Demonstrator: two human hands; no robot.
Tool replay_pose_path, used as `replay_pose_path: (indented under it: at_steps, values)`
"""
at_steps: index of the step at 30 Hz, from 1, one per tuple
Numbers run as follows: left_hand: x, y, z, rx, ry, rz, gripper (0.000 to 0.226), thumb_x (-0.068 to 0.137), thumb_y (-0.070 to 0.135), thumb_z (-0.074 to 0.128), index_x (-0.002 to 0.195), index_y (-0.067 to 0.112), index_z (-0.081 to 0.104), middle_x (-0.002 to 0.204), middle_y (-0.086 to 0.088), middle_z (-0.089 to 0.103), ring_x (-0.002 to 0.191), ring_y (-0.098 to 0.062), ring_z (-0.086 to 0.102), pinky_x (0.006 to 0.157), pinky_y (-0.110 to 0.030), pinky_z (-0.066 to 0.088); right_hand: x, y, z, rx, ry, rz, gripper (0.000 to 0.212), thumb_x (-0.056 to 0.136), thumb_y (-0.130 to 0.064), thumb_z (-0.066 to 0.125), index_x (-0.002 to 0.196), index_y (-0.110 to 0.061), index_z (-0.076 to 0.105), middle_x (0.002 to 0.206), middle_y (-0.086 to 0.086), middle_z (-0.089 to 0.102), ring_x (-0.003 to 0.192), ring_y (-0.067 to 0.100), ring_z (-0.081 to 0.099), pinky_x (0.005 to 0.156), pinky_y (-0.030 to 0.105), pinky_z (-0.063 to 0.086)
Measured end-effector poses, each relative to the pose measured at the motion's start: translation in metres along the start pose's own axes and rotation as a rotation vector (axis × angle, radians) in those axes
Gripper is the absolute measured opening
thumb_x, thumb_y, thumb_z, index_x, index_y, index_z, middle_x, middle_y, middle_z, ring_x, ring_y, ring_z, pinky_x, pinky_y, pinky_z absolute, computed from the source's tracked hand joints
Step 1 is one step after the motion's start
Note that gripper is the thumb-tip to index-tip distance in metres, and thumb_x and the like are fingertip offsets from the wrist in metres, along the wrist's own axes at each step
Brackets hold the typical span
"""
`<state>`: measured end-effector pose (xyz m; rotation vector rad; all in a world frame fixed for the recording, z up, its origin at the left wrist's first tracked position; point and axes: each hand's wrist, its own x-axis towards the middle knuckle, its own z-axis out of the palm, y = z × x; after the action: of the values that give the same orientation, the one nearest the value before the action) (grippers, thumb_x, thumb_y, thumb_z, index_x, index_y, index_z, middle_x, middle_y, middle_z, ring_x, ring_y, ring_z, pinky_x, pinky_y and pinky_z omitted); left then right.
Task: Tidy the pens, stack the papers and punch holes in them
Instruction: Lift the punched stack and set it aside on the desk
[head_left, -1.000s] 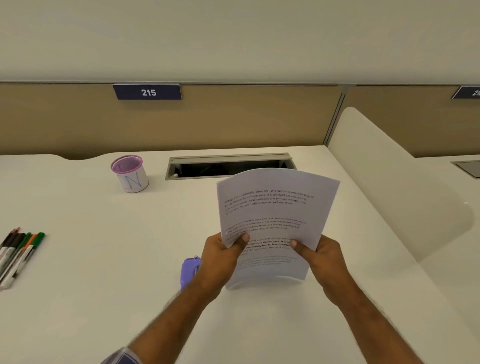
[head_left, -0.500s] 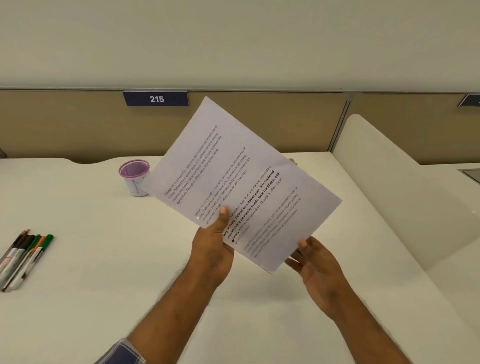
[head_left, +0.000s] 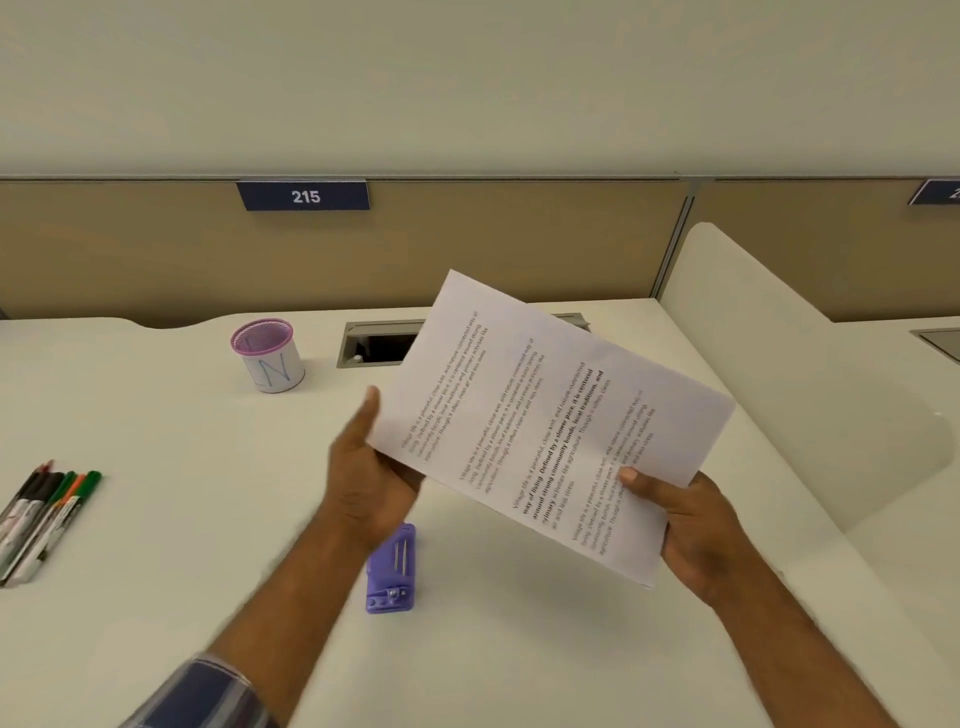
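Note:
A stack of printed papers (head_left: 519, 415) is held tilted above the white desk (head_left: 156, 519), its long side running from upper left to lower right. My right hand (head_left: 696, 525) grips its lower right end, thumb on top of the text. My left hand (head_left: 363, 478) rests against the stack's left short edge with the thumb straight up beside it and the fingers underneath. A purple hole punch (head_left: 392, 577) lies on the desk below my left wrist. Several marker pens (head_left: 41, 514) lie side by side at the desk's left edge.
A purple-rimmed mesh pen cup (head_left: 270, 356) stands at the back left of the desk. A metal cable slot (head_left: 374, 343) sits behind the papers. A rounded white divider panel (head_left: 779, 364) borders the desk on the right.
The stack was turned from upright to slanted sideways. My right hand took hold of its lower end with the thumb on top; my left thumb came off the sheet and moved to the left edge.

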<state>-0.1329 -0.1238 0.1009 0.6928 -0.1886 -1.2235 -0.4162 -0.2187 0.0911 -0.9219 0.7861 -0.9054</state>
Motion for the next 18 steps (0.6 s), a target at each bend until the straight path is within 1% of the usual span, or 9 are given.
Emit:
replay_pose_path:
  at_steps: [2, 4, 6, 8, 10, 11, 14, 16, 18]
  values:
    - [0.004, 0.023, -0.010, 0.067, -0.058, -0.036, 0.065, 0.090, 0.053, 0.053, 0.135, 0.007, 0.058, 0.125, -0.015, 0.068, 0.105, -0.028, 0.070, 0.087, -0.037, 0.057, 0.000, -0.009, -0.015, -0.037, -0.019, 0.006, 0.035, 0.075, -0.001, 0.070, 0.105, -0.018, 0.075, 0.117, 0.012, 0.072, 0.104, 0.029, 0.070, 0.075, 0.034, 0.060]
    - [0.008, 0.038, -0.015, 0.179, -0.127, -0.061, 0.066, 0.091, 0.054, 0.050, 0.137, 0.007, 0.056, 0.125, -0.016, 0.068, 0.103, -0.027, 0.070, 0.086, -0.037, 0.057, 0.001, -0.016, -0.026, -0.094, -0.061, 0.018, 0.036, 0.077, -0.002, 0.070, 0.109, -0.018, 0.073, 0.119, 0.013, 0.071, 0.105, 0.029, 0.070, 0.075, 0.034, 0.060]
    - [0.012, 0.044, -0.013, 0.367, -0.200, -0.075, 0.057, 0.094, 0.047, 0.051, 0.135, 0.008, 0.058, 0.121, -0.014, 0.070, 0.099, -0.025, 0.071, 0.083, -0.037, 0.059, 0.002, -0.022, -0.033, -0.151, -0.119, 0.042, 0.036, 0.078, -0.004, 0.071, 0.111, -0.019, 0.072, 0.119, 0.014, 0.070, 0.105, 0.031, 0.069, 0.075, 0.035, 0.059]
    - [0.012, 0.043, -0.008, 0.594, -0.265, -0.100, 0.047, 0.092, 0.041, 0.053, 0.128, 0.014, 0.064, 0.116, -0.011, 0.072, 0.098, -0.025, 0.071, 0.080, -0.039, 0.059, 0.003, -0.027, -0.035, -0.210, -0.166, 0.075, 0.036, 0.078, -0.005, 0.072, 0.111, -0.018, 0.072, 0.118, 0.015, 0.071, 0.104, 0.033, 0.069, 0.076, 0.036, 0.059]
    - [0.010, 0.035, -0.004, 0.768, -0.290, -0.138, 0.043, 0.086, 0.038, 0.057, 0.123, 0.018, 0.064, 0.116, -0.011, 0.072, 0.099, -0.029, 0.071, 0.081, -0.043, 0.059, 0.003, -0.031, -0.033, -0.276, -0.194, 0.101, 0.035, 0.076, -0.007, 0.073, 0.110, -0.018, 0.072, 0.115, 0.016, 0.071, 0.103, 0.035, 0.069, 0.076, 0.038, 0.060]
    - [0.010, 0.030, -0.002, 0.825, -0.274, -0.145, 0.043, 0.082, 0.037, 0.061, 0.122, 0.020, 0.063, 0.115, -0.010, 0.072, 0.099, -0.031, 0.071, 0.081, -0.044, 0.059, 0.003, -0.032, -0.032, -0.315, -0.197, 0.104, 0.035, 0.075, -0.009, 0.074, 0.109, -0.019, 0.072, 0.113, 0.015, 0.072, 0.101, 0.036, 0.070, 0.076, 0.039, 0.060]
    - [0.008, 0.016, 0.003, 0.936, -0.187, -0.059, 0.042, 0.078, 0.037, 0.065, 0.118, 0.022, 0.063, 0.107, -0.007, 0.075, 0.097, -0.032, 0.072, 0.080, -0.044, 0.059, 0.002, -0.034, -0.027, -0.414, -0.131, 0.055, 0.034, 0.075, -0.013, 0.075, 0.109, -0.015, 0.072, 0.108, 0.013, 0.074, 0.096, 0.032, 0.072, 0.075, 0.039, 0.061]
    - [0.006, 0.006, 0.006, 0.968, -0.162, 0.026, 0.036, 0.081, 0.040, 0.066, 0.114, 0.024, 0.065, 0.100, -0.002, 0.076, 0.095, -0.031, 0.072, 0.075, -0.037, 0.059, 0.001, -0.033, -0.025, -0.448, -0.037, -0.029, 0.029, 0.079, -0.013, 0.075, 0.108, -0.013, 0.071, 0.104, 0.008, 0.076, 0.091, 0.027, 0.074, 0.072, 0.034, 0.061]
    - [0.003, -0.004, 0.009, 0.971, -0.150, 0.102, 0.030, 0.084, 0.040, 0.068, 0.112, 0.028, 0.067, 0.098, 0.003, 0.076, 0.095, -0.028, 0.073, 0.071, -0.032, 0.060, 0.000, -0.028, -0.022, -0.456, 0.070, -0.120, 0.019, 0.082, -0.011, 0.074, 0.100, -0.016, 0.072, 0.095, 0.000, 0.078, 0.084, 0.020, 0.075, 0.067, 0.029, 0.061]
